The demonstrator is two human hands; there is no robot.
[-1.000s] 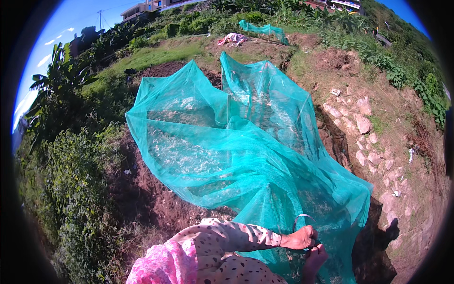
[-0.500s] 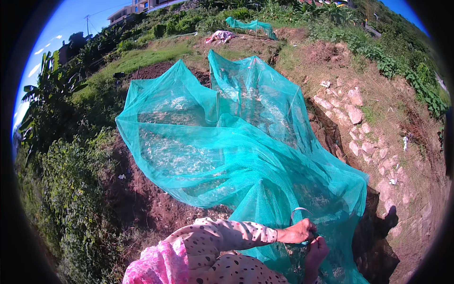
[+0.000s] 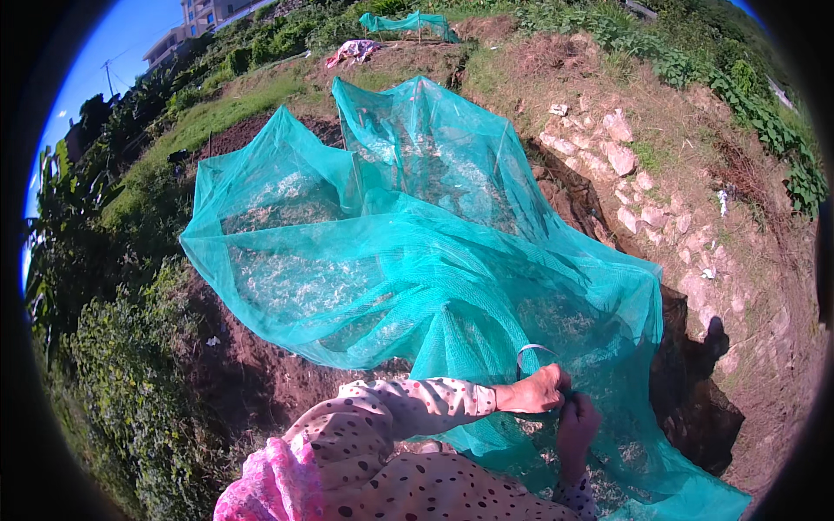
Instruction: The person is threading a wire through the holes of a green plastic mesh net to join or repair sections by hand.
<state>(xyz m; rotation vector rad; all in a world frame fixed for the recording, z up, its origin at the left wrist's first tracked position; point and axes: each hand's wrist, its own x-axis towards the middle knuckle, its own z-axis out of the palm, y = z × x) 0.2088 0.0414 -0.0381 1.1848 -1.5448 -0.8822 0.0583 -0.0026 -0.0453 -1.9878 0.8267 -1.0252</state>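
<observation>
A large teal mesh net (image 3: pixel 452 286) spreads in front of me, raised into peaks over pale, dry plant litter. Above the net's near part, my left hand (image 3: pixel 540 389) is closed in a pinch. A thin pale strip (image 3: pixel 532 349) curves up in a loop from beside that hand's fingers. Close to its right side, my right hand (image 3: pixel 579 431) has its fingers curled too, nearly touching the left fingertips. Something small and dark shows between both hands, too hidden to name. My left arm, in a spotted sleeve (image 3: pixel 434 408), reaches across from the lower left.
A rocky dirt slope with pale stones (image 3: pixel 621 161) rises to the right, beside a dark ditch (image 3: pixel 695 399). Leafy bushes (image 3: pixel 130 356) border the left. Farther back are a smaller teal net (image 3: pixel 408 24), a pinkish cloth (image 3: pixel 354 52) and a building (image 3: pixel 204 17).
The view has shifted, so the net and slope sit farther left and higher. My hands stay close together over the net, their fingers still closed.
</observation>
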